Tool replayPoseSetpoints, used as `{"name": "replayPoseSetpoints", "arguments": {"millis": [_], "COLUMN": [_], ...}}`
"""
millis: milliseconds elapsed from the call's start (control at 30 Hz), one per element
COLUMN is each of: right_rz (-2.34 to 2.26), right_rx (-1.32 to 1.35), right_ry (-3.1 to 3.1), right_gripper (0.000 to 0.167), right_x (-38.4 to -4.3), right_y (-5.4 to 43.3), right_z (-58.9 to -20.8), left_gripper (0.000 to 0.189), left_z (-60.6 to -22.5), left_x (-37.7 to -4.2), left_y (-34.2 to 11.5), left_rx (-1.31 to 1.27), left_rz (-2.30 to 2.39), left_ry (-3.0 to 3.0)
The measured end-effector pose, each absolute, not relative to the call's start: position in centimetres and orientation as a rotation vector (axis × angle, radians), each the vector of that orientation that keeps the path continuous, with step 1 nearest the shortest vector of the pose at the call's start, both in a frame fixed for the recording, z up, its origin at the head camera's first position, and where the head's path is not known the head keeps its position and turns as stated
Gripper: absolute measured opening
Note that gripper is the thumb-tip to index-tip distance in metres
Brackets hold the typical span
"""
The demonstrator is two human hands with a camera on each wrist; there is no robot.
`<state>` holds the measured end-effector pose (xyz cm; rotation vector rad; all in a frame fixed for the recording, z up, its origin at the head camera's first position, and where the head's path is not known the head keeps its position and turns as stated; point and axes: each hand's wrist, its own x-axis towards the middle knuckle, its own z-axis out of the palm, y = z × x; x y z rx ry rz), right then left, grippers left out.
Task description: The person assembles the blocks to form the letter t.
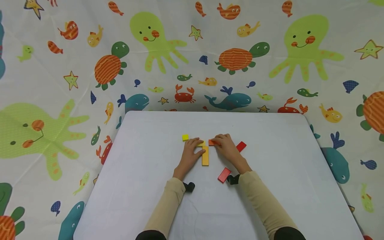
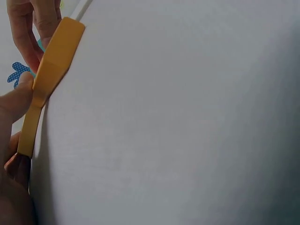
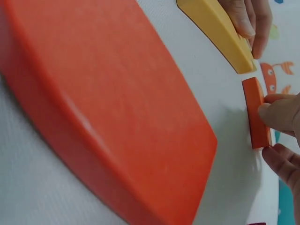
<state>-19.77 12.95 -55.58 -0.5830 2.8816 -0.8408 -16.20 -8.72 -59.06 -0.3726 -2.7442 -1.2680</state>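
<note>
On the white table, my left hand [image 1: 190, 155] grips two blocks that meet. Its thumb lies against the upright-running amber block [image 1: 205, 157], and its fingers are at the yellow block [image 1: 200, 144] across the far end. A little to the right, my right hand [image 1: 227, 146] pinches a small orange block [image 1: 211, 142], apart from the yellow ones. In the right wrist view this orange block [image 3: 255, 112] stands between thumb and fingertips. Part of the yellow block is hidden by the left fingers.
A small yellow square block [image 1: 185, 137] lies beyond the left hand. One red block [image 1: 241, 146] is right of the right hand, and another red block [image 1: 224, 175] lies nearer, by the right wrist camera [image 1: 233, 179]. A sea-animal cloth [image 1: 168, 76] hangs behind the table.
</note>
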Motion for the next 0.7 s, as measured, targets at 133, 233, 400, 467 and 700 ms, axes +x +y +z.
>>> {"name": "replayPoseSetpoints", "arguments": {"millis": [133, 233, 400, 467, 700], "right_rz": [-0.847, -0.852, -0.843, -0.837, -0.840], "right_rx": [-0.593, -0.599, -0.598, -0.595, -0.605], "right_ry": [2.884, 2.888, 2.887, 2.886, 2.889], "right_gripper": [0.035, 0.035, 0.035, 0.035, 0.035], "right_x": [-19.8, -19.7, -19.6, -19.5, -19.3], "right_y": [12.6, 12.3, 11.9, 11.8, 11.6], "right_z": [-55.6, -55.5, -55.5, -55.5, -55.6], "left_gripper": [0.044, 0.045, 0.046, 0.046, 0.045], "left_z": [-59.0, -58.9, -58.9, -58.9, -58.9], "left_x": [-16.2, -16.2, -16.2, -16.2, -16.1], "left_y": [-8.8, -8.8, -8.7, -8.7, -8.7], "left_rx": [-0.372, -0.362, -0.358, -0.365, -0.371], "left_rz": [-1.267, -1.279, -1.273, -1.271, -1.259], "left_ry": [-2.739, -2.753, -2.770, -2.763, -2.763]}}
